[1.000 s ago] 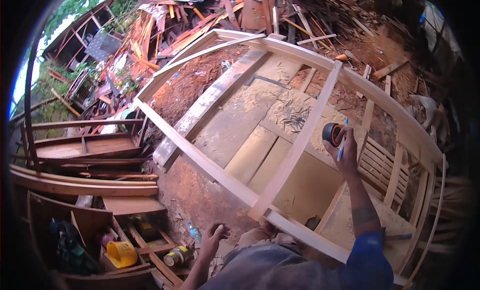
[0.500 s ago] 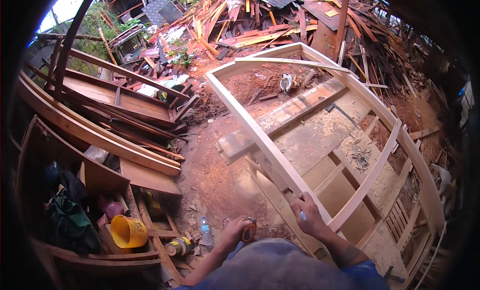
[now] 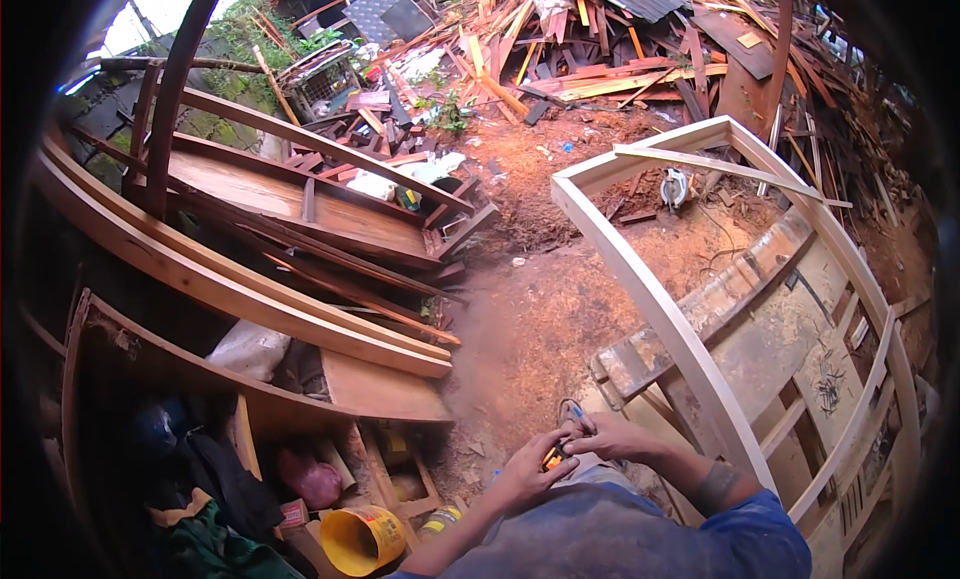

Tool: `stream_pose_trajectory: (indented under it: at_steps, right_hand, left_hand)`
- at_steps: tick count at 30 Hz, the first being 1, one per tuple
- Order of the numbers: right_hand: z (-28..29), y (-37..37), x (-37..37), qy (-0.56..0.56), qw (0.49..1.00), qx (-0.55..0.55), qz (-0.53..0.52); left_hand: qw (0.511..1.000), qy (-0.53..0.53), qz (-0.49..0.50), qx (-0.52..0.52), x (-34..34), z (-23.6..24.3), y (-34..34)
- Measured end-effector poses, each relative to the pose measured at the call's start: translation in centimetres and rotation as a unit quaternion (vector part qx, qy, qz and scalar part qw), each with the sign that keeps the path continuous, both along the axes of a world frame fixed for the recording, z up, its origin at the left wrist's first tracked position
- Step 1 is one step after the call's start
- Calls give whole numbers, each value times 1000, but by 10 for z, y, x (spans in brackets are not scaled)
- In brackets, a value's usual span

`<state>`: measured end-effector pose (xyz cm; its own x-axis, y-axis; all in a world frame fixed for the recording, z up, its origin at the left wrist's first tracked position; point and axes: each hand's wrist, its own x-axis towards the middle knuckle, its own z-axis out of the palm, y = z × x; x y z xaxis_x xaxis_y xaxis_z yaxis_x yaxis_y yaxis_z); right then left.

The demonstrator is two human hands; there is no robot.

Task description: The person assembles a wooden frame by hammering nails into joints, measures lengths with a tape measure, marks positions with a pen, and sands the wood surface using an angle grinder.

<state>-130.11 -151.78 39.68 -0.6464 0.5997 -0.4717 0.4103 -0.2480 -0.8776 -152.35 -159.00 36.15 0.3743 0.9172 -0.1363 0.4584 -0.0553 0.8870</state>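
Low in front of my body, both hands are close together. My left hand [image 3: 535,462] is closed around a black and orange tape measure [image 3: 553,457], partly covered by its fingers. My right hand [image 3: 608,439] comes in from the right, its fingers bent and pressed together at the top of the tape measure. Whatever those fingers hold is hidden. To the right stands a large pale wooden frame [image 3: 668,314] with a curved side, resting over a low work platform [image 3: 625,364] of boards; neither hand touches it.
Long timber beams [image 3: 250,289] and a wooden cabinet [image 3: 270,391] lie at left. A yellow bucket [image 3: 362,541] sits low left, beside a dark green cloth [image 3: 215,544]. A circular saw [image 3: 676,187] rests on the dirt beyond the platform. Scrap wood [image 3: 600,64] is heaped at the back.
My right hand, earlier on the pale frame with a light blue thing in it, has moved left to meet my left hand at the tape measure. The view has turned left.
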Motion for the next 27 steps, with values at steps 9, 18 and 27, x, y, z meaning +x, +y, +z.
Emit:
stream_pose_trajectory:
  at_steps: [9,18,27]
  right_hand:
    - [42,290,379,271,743,48,-610]
    - [0,374,494,84,556,96,-821]
    - [-66,397,349,-26,521,49,-852]
  left_hand:
    - [954,259,-29,-147,-229,-64,138]
    - [948,275,-64,-147,-303,1,302]
    - [920,352,-69,-157,-237,81,447]
